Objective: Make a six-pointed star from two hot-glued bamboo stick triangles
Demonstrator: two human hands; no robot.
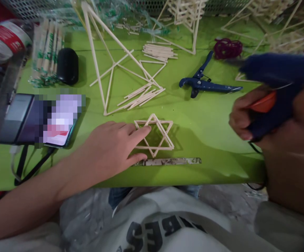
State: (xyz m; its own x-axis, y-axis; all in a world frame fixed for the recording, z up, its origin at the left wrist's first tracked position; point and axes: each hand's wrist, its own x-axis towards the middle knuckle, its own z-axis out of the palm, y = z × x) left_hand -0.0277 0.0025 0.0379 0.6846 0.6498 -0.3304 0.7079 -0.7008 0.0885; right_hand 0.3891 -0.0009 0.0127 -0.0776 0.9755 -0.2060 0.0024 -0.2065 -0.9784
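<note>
A six-pointed star made of thin wooden sticks (164, 148) lies near the table's front edge. Over its left side rests my left hand (112, 147), index finger stretched out across the sticks and thumb apart below it. The thumb tip reaches a flat, stained metal strip (178, 161) just in front of the star. At the right, my right hand (243, 115) is wrapped round the handle of a dark blue glue gun with an orange trigger (277, 70). The gun is raised and smeared by motion, its nozzle pointing left.
Blue cutters (201, 84), a purple cord bundle (227, 48) and loose sticks (159, 51) lie behind the star. A large stick frame (95, 63) stands back left. Further left are a phone (62, 119), a black case (68, 66), packed sticks (48, 49) and a bottle (6, 40).
</note>
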